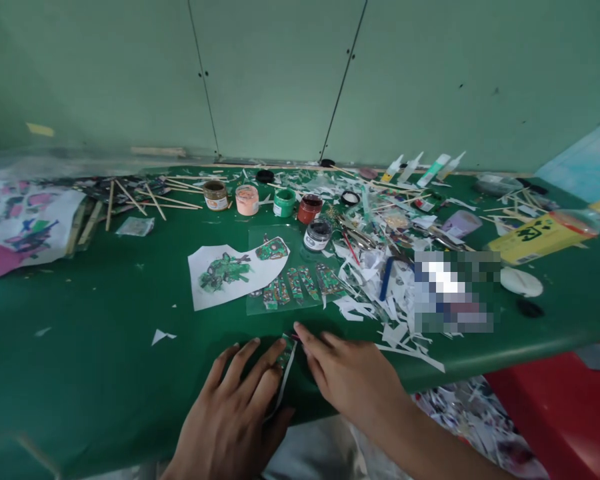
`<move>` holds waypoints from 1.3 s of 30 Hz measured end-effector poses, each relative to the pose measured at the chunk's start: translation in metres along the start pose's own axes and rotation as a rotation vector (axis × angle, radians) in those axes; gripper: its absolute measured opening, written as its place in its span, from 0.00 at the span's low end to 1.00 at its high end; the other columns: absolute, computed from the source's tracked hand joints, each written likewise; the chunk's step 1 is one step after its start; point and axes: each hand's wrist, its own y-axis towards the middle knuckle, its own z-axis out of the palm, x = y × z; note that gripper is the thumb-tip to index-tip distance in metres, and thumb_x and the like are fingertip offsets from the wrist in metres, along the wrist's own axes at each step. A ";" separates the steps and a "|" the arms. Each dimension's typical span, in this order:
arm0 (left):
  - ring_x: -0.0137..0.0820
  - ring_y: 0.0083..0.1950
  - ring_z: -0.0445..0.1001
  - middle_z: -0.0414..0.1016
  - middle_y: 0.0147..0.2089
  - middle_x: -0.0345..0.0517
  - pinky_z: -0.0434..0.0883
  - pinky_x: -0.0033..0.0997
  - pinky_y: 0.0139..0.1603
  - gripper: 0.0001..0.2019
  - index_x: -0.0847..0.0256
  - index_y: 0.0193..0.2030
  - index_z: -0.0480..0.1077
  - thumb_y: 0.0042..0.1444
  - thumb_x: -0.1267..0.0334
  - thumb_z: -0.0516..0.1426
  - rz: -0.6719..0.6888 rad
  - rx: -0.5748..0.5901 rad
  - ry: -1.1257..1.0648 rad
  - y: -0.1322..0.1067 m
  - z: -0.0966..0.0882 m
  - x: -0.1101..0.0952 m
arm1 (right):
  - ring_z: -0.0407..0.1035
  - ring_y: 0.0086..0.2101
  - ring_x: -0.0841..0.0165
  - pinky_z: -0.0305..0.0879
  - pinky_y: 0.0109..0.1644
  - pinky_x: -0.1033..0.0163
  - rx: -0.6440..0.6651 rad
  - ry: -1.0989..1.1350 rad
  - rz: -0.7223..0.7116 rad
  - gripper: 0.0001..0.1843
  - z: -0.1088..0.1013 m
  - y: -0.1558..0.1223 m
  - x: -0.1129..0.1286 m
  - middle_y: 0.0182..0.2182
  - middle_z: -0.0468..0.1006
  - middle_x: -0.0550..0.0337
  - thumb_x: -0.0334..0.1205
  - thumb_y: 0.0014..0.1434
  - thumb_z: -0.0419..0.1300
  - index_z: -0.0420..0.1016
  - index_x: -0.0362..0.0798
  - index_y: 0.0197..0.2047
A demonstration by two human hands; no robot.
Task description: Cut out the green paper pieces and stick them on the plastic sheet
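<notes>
L hand [230, 401] on grn/wht strip [285, 361]

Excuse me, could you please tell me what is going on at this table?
A person's left grip lies spread over a narrow green-patterned strip with a white edge on the green table. The right grip pinches a small dark object, mostly hidden, at the strip's far end. Beyond, a white paper sheet with a green picture overlaps a clear flat sheet. Small round coloured jars stand farther back; white paper scraps lie heaped to the right.
</notes>
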 end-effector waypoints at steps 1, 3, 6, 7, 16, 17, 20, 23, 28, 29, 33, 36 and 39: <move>0.39 0.54 0.71 0.76 0.56 0.35 0.62 0.43 0.56 0.09 0.55 0.41 0.71 0.59 0.57 0.53 -0.001 0.001 0.000 0.000 0.000 0.000 | 0.69 0.18 0.71 0.48 0.20 0.63 -0.002 0.000 -0.007 0.26 0.000 0.000 0.000 0.27 0.80 0.59 0.34 0.60 0.55 0.70 0.51 0.61; 0.38 0.54 0.71 0.76 0.56 0.35 0.62 0.43 0.56 0.09 0.55 0.41 0.71 0.60 0.57 0.53 -0.002 -0.006 0.000 0.000 0.001 0.000 | 0.69 0.18 0.70 0.48 0.20 0.62 -0.020 0.003 -0.015 0.25 0.001 0.000 -0.001 0.26 0.79 0.59 0.34 0.60 0.55 0.71 0.51 0.61; 0.38 0.54 0.71 0.76 0.56 0.35 0.61 0.43 0.56 0.09 0.56 0.42 0.71 0.60 0.57 0.52 0.001 -0.014 0.005 0.000 0.002 0.000 | 0.69 0.18 0.70 0.48 0.20 0.62 -0.058 0.013 -0.009 0.25 0.002 -0.001 -0.002 0.26 0.79 0.60 0.34 0.60 0.54 0.72 0.51 0.60; 0.39 0.54 0.71 0.76 0.56 0.35 0.61 0.43 0.56 0.10 0.55 0.42 0.71 0.60 0.57 0.52 0.002 -0.011 0.007 0.000 0.002 0.000 | 0.69 0.18 0.70 0.48 0.20 0.62 -0.069 0.015 -0.009 0.24 0.003 -0.002 -0.002 0.26 0.79 0.60 0.34 0.60 0.54 0.72 0.51 0.60; 0.39 0.54 0.71 0.76 0.56 0.35 0.61 0.43 0.55 0.09 0.55 0.41 0.71 0.60 0.57 0.52 0.027 -0.009 0.019 0.003 0.001 0.001 | 0.71 0.21 0.70 0.53 0.20 0.64 0.044 -0.078 -0.028 0.28 0.000 -0.003 0.006 0.29 0.79 0.55 0.31 0.58 0.55 0.68 0.47 0.63; 0.39 0.54 0.71 0.76 0.55 0.36 0.61 0.43 0.56 0.09 0.55 0.41 0.71 0.61 0.57 0.51 0.027 -0.018 0.025 0.003 0.001 0.000 | 0.72 0.22 0.69 0.54 0.20 0.65 0.079 -0.092 -0.036 0.29 -0.001 -0.003 0.007 0.30 0.79 0.54 0.30 0.58 0.55 0.67 0.47 0.64; 0.39 0.53 0.71 0.77 0.55 0.36 0.60 0.43 0.56 0.10 0.56 0.40 0.71 0.62 0.58 0.49 0.031 -0.026 0.037 0.004 0.001 -0.001 | 0.73 0.23 0.68 0.57 0.19 0.65 0.178 -0.112 -0.055 0.32 -0.004 -0.003 0.009 0.31 0.78 0.52 0.27 0.57 0.55 0.64 0.45 0.66; 0.39 0.53 0.71 0.77 0.54 0.36 0.60 0.42 0.56 0.11 0.56 0.39 0.71 0.62 0.58 0.49 0.040 -0.021 0.050 0.005 0.000 0.000 | 0.73 0.24 0.67 0.61 0.20 0.65 0.241 -0.111 -0.062 0.35 -0.008 -0.002 0.010 0.33 0.78 0.50 0.25 0.55 0.54 0.60 0.42 0.67; 0.37 0.53 0.71 0.76 0.56 0.35 0.60 0.41 0.56 0.18 0.56 0.53 0.71 0.63 0.55 0.48 0.058 -0.018 0.077 0.004 0.000 0.000 | 0.74 0.25 0.65 0.66 0.21 0.63 0.291 -0.119 -0.053 0.38 -0.012 -0.002 0.016 0.35 0.79 0.46 0.22 0.52 0.54 0.58 0.39 0.68; 0.36 0.53 0.71 0.76 0.56 0.35 0.60 0.41 0.56 0.19 0.56 0.55 0.70 0.63 0.54 0.48 0.056 -0.022 0.082 0.004 0.000 0.000 | 0.74 0.25 0.64 0.67 0.21 0.62 0.294 -0.120 -0.054 0.38 -0.013 -0.002 0.016 0.35 0.79 0.45 0.22 0.52 0.54 0.58 0.38 0.68; 0.37 0.54 0.70 0.75 0.57 0.35 0.60 0.42 0.56 0.20 0.57 0.56 0.70 0.62 0.54 0.49 0.051 -0.011 0.108 0.002 0.002 -0.001 | 0.74 0.25 0.64 0.67 0.21 0.62 0.292 -0.131 -0.061 0.39 -0.014 -0.002 0.017 0.35 0.79 0.44 0.23 0.52 0.55 0.58 0.37 0.68; 0.38 0.55 0.69 0.73 0.60 0.35 0.59 0.43 0.57 0.22 0.56 0.59 0.68 0.59 0.55 0.52 0.081 0.028 0.147 0.000 0.003 0.001 | 0.74 0.25 0.64 0.67 0.20 0.63 0.285 -0.152 -0.074 0.38 -0.014 -0.003 0.016 0.35 0.79 0.43 0.22 0.51 0.55 0.59 0.37 0.67; 0.38 0.55 0.69 0.71 0.61 0.35 0.60 0.43 0.58 0.24 0.56 0.60 0.67 0.57 0.54 0.53 0.092 0.042 0.177 -0.002 0.005 0.002 | 0.74 0.24 0.64 0.67 0.20 0.62 0.262 -0.162 -0.082 0.39 -0.013 -0.006 0.016 0.34 0.79 0.43 0.22 0.50 0.55 0.60 0.36 0.67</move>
